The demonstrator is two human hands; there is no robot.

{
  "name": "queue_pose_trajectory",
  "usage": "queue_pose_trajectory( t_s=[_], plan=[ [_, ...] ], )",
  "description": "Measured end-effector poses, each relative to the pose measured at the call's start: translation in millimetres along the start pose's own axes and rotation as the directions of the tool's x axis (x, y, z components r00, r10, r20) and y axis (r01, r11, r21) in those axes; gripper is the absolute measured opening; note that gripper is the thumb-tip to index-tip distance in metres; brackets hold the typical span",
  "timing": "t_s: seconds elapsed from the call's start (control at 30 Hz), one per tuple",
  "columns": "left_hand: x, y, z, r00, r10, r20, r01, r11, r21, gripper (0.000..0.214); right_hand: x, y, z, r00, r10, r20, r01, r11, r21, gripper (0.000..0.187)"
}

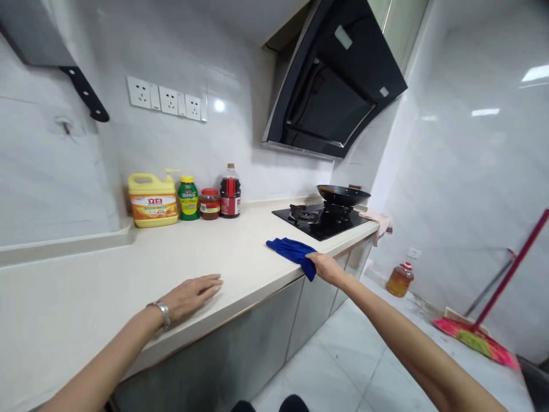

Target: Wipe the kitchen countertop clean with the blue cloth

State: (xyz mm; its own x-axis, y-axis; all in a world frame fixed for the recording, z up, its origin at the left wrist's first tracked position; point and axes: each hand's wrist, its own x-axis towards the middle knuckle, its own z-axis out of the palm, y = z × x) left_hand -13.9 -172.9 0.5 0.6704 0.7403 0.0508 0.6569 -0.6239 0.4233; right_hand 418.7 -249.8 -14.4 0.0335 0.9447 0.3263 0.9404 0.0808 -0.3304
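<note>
A blue cloth (291, 249) lies on the white countertop (180, 246), close to the left side of the gas stove (319, 223). My right hand (326, 268) grips the cloth's near corner, which droops over the counter's front edge. Resting flat on the counter further left is my left hand (191, 296), palm down, with its fingers stretched out and a silver bracelet on the wrist. It holds nothing.
Along the wall stand a yellow detergent jug (153, 201), a green bottle (188, 198), a red-lidded jar (210, 204) and a dark sauce bottle (230, 191). A wok (343, 196) sits on the stove under the range hood (334, 86). An oil jug (400, 280) and broom (476, 340) are on the floor.
</note>
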Motion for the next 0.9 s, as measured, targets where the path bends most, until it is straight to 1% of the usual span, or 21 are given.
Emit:
queue_pose_trajectory(
  t_s=[0.07, 0.13, 0.2, 0.23, 0.27, 0.3, 0.37, 0.4, 0.47, 0.5, 0.57, 0.67, 0.77, 0.83, 0.9],
  plan=[
    [-4, -14, -13.6, 0.996, -0.078, -0.037, 0.075, 0.994, -0.076, 0.075, 4, 3, -15, 0.999, 0.018, -0.031, -0.017, 0.999, 0.034, 0.049],
    [-3, -27, -25.8, 0.985, -0.162, -0.062, 0.151, 0.977, -0.15, 0.074, 12, 2, -30, 0.997, 0.025, -0.071, -0.019, 0.995, 0.095, 0.053],
    [2, -39, -34.2, 0.97, -0.228, -0.088, 0.201, 0.948, -0.245, 0.075, 21, -3, -36, 0.992, 0.003, -0.129, 0.013, 0.992, 0.122, 0.055],
    [5, -45, -36.5, 0.962, -0.254, -0.102, 0.211, 0.925, -0.316, 0.078, 25, -5, -33, 0.988, -0.035, -0.154, 0.051, 0.993, 0.103, 0.055],
    [8, -51, -37.3, 0.955, -0.274, -0.112, 0.209, 0.893, -0.4, 0.081, 28, -8, -26, 0.982, -0.093, -0.164, 0.104, 0.993, 0.057, 0.056],
    [11, -57, -37.0, 0.949, -0.291, -0.118, 0.201, 0.85, -0.486, 0.083, 31, -10, -16, 0.975, -0.164, -0.15, 0.164, 0.986, -0.01, 0.056],
    [15, -68, -33.9, 0.937, -0.322, -0.137, 0.167, 0.755, -0.635, 0.087, 37, -12, 11, 0.958, -0.28, -0.055, 0.27, 0.951, -0.149, 0.057],
    [16, -73, -31.8, 0.928, -0.339, -0.151, 0.15, 0.714, -0.684, 0.088, 41, -11, 25, 0.956, -0.295, 0.001, 0.289, 0.937, -0.195, 0.056],
    [14, -82, -28.2, 0.919, -0.357, -0.166, 0.121, 0.659, -0.742, 0.085, 48, -8, 49, 0.97, -0.231, 0.071, 0.241, 0.939, -0.245, 0.056],
    [12, -86, -27.2, 0.918, -0.359, -0.17, 0.114, 0.65, -0.752, 0.082, 53, -4, 57, 0.98, -0.178, 0.089, 0.195, 0.948, -0.251, 0.056],
    [7, -92, -27.4, 0.904, -0.378, -0.199, 0.122, 0.674, -0.728, 0.074, 62, 7, 64, 0.99, -0.08, 0.119, 0.107, 0.964, -0.243, 0.058],
    [0, -96, -32.2, 0.844, -0.458, -0.28, 0.197, 0.749, -0.633, 0.067, 76, 37, 56, 0.986, 0.029, 0.163, 0.012, 0.97, -0.243, 0.061],
    [0, -95, -36.1, 0.793, -0.538, -0.285, 0.309, 0.759, -0.573, 0.068, 87, 75, 43, 0.975, 0.141, 0.173, -0.091, 0.959, -0.27, 0.061],
    [4, -95, -34.9, 0.774, -0.568, -0.28, 0.386, 0.773, -0.503, 0.071, 93, 99, 37, 0.974, 0.156, 0.166, -0.108, 0.958, -0.264, 0.06],
    [8, -97, -31.3, 0.781, -0.554, -0.288, 0.437, 0.814, -0.383, 0.072, 99, 117, 33, 0.98, 0.116, 0.161, -0.078, 0.971, -0.226, 0.058]
  ],
)
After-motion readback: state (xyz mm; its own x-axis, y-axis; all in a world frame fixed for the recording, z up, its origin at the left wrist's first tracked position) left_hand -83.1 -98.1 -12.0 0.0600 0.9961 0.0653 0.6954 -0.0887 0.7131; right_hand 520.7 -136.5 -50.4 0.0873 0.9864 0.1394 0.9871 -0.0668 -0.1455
